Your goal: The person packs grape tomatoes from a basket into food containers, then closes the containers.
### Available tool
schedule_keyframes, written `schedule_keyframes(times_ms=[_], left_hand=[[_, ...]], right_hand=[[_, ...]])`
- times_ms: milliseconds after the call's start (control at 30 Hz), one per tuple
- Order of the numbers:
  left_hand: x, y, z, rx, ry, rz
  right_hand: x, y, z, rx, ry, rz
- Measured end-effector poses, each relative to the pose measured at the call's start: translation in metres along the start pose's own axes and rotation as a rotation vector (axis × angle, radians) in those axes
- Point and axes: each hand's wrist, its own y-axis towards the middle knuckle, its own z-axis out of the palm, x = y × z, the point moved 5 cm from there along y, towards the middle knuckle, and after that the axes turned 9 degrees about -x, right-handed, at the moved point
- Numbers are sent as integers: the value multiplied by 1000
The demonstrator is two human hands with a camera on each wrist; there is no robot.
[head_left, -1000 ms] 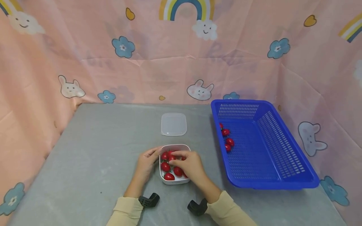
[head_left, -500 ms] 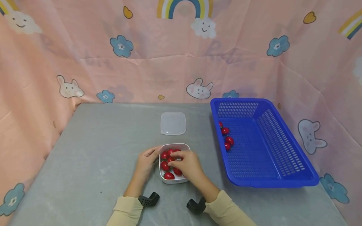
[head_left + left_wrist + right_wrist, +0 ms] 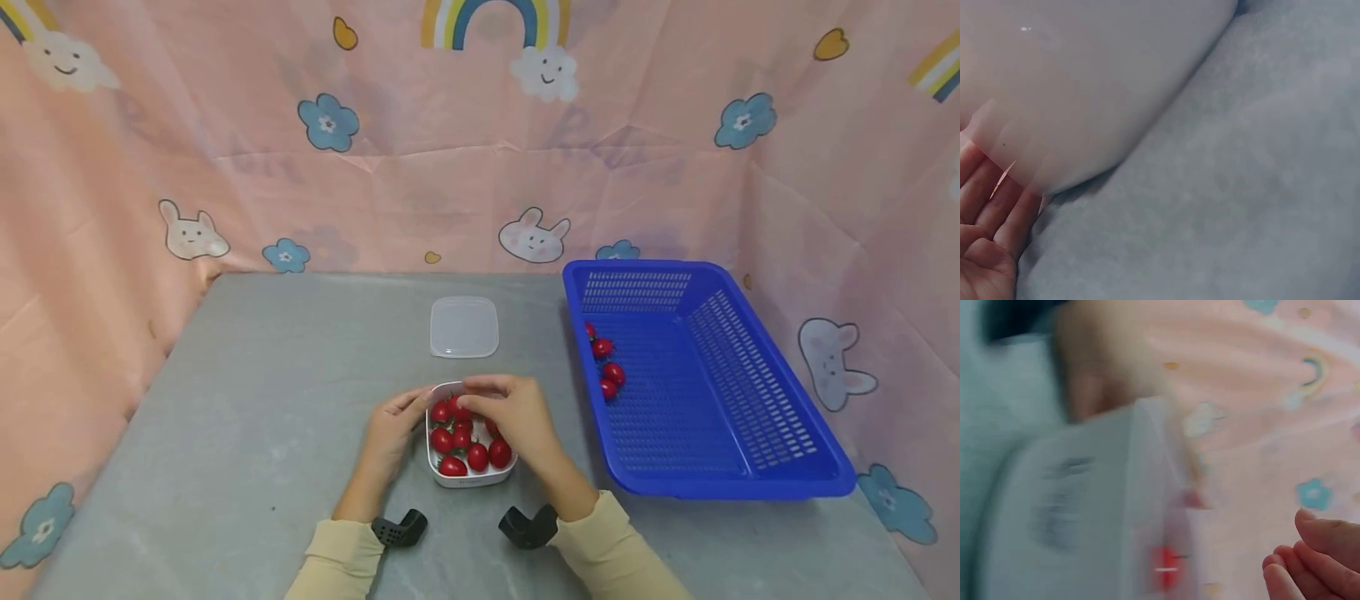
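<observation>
In the head view, a small white container [image 3: 471, 481] holds several red cherry tomatoes [image 3: 477, 457] with green stems. My left hand [image 3: 390, 429] rests against its left side, thumb up at the rim. The left wrist view shows those fingers [image 3: 1007, 209] fairly straight along the pale wall. Over the container's back right part is my right hand [image 3: 517, 417], its thumb tip overlapping a tomato at the back. In the right wrist view the right hand's fingers [image 3: 1310, 565] are loosely bent with nothing visible between them. Part of the contents is hidden under this hand.
A clear square lid [image 3: 464, 327] lies on the grey table [image 3: 300, 375] behind the container. To the right stands a large blue basket [image 3: 690, 400] with several cherry tomatoes [image 3: 613, 374] along its left wall. A pink patterned cloth [image 3: 412, 192] hangs behind.
My right hand has moved back and slightly right over the container, uncovering tomatoes in the front right part. The left hand stays at the container's side. The head view has shifted slightly.
</observation>
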Motion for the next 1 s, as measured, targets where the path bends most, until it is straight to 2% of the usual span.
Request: schedule_keyframes(times_ms=[267, 433, 533, 667, 800, 1000], left_hand=[[0, 1, 0, -13, 27, 13], [0, 1, 1, 5, -1, 6], [0, 0, 2, 9, -10, 5], [-1, 1, 1, 3, 8, 18], [-1, 1, 1, -2, 19, 25], [0, 1, 1, -9, 21, 28]], right_hand=[[59, 10, -50, -37, -43, -48], [73, 30, -80, -66, -8, -87], [72, 44, -97, -89, 18, -83], [64, 63, -119, -128, -3, -56], [51, 83, -137, -150, -37, -56], [27, 102, -156, -166, -7, -23]])
